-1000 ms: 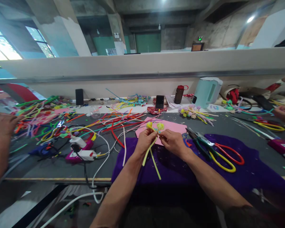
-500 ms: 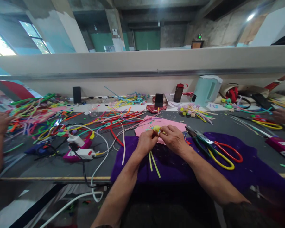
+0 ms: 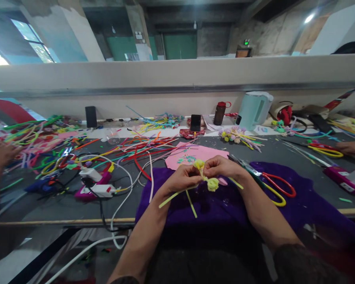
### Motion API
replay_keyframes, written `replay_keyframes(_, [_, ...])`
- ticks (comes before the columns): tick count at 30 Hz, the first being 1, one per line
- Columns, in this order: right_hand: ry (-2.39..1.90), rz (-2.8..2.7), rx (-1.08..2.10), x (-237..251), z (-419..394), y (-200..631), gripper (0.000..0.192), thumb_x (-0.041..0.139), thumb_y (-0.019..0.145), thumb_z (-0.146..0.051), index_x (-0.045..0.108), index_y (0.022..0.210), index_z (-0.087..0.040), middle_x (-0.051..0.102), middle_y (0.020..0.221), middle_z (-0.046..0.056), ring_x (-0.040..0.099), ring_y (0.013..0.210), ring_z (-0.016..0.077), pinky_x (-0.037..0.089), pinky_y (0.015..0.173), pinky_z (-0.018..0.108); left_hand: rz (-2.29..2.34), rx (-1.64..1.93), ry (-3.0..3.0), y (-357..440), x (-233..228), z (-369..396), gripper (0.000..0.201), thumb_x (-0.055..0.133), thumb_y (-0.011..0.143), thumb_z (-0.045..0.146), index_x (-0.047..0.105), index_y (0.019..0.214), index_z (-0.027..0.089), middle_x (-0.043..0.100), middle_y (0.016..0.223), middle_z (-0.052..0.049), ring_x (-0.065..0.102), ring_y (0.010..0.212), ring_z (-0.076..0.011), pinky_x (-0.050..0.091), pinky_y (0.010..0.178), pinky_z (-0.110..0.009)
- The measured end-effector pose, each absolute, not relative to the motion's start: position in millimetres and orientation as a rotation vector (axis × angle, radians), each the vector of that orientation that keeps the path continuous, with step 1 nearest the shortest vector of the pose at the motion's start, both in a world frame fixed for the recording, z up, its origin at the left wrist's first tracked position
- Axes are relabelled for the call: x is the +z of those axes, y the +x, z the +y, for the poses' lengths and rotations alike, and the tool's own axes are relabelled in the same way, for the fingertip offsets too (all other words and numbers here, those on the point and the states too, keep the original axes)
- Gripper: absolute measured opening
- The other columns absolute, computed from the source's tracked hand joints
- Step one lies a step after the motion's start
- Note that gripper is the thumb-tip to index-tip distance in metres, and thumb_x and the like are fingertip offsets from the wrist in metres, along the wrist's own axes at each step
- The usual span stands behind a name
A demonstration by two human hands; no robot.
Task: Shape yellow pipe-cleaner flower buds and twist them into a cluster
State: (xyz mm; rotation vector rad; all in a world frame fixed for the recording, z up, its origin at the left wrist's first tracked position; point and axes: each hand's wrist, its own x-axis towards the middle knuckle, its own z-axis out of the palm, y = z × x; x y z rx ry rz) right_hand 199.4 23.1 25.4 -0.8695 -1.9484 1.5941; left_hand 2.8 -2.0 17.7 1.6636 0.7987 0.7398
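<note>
My left hand (image 3: 182, 178) and my right hand (image 3: 222, 167) meet over the purple cloth (image 3: 177, 221), pinching a yellow pipe-cleaner flower (image 3: 212, 184) between their fingertips. One curled yellow bloom hangs below the fingers, and a second yellow tuft shows above them. Yellow-green pipe-cleaner stems (image 3: 191, 204) stick out to the lower left, straight down and to the right past my right hand. My fingers hide the joint between these parts. Just behind my hands lies a pink sheet (image 3: 177, 153) with small teal bits on it. A small pink piece (image 3: 222, 181) is beside the hanging bloom.
Pliers and scissors with red and yellow handles (image 3: 279, 183) lie right on the cloth. Loose pipe cleaners (image 3: 139, 150) spread leftward, near a power strip with white plugs (image 3: 99, 185) and cables. Behind stand a phone (image 3: 195, 123), bottle (image 3: 220, 113) and kettle (image 3: 256, 110). Other people's hands (image 3: 352, 148) show at both sides.
My hands have drawn slightly apart and now tilt the flower, so its hanging bloom shows. The stems, earlier both pointing down, now fan out left, down and right. The view has shifted slightly.
</note>
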Motion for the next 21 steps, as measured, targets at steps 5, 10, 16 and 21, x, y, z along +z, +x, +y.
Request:
replay_keyframes(5, [-0.796,-1.522,1.334,10.9,21.8,173.7,0.017,0.065,0.066,-0.029,0.06,0.074,-0.016,0.049,0.054,-0.005,0.033,0.042,0.0052,0.026,0.042,0.019,0.74,1.0,1.219,7.5,10.8,5.0,0.024,0.068,0.063,0.031,0.054,0.069,0.013,0.046,0.049,0.006,0.036,0.037,-0.0037,0.026,0.039,-0.018])
replay_keyframes(10, [-0.792,-1.553,0.807,4.4,12.6,156.1,0.008,0.059,0.071,-0.024,0.06,0.072,-0.017,0.049,0.06,-0.003,0.04,0.051,0.008,0.033,0.05,0.022,0.634,1.156,1.039,15.1,5.0,13.0,0.027,0.068,0.065,0.034,0.049,0.066,0.015,0.046,0.046,0.006,0.036,0.034,-0.0036,0.027,0.036,-0.017])
replay_keyframes(16, [-0.827,-1.658,0.423,2.3,12.1,155.0,0.013,0.055,0.078,-0.027,0.059,0.07,-0.018,0.048,0.064,-0.001,0.044,0.059,0.0112,0.036,0.054,0.023,0.69,1.273,0.989,19.9,-1.0,16.0,0.029,0.069,0.064,0.037,0.05,0.065,0.015,0.047,0.047,0.006,0.04,0.038,-0.0046,0.03,0.039,-0.018])
replay_keyframes(21, [-0.925,-1.632,0.421,-0.9,16.1,152.3,0.02,0.053,0.08,-0.032,0.055,0.065,-0.018,0.045,0.063,-0.002,0.043,0.059,0.0114,0.036,0.056,0.023,0.737,1.395,1.003,23.1,-4.6,16.2,0.027,0.071,0.062,0.035,0.054,0.069,0.015,0.05,0.051,0.006,0.042,0.04,-0.0051,0.031,0.041,-0.018])
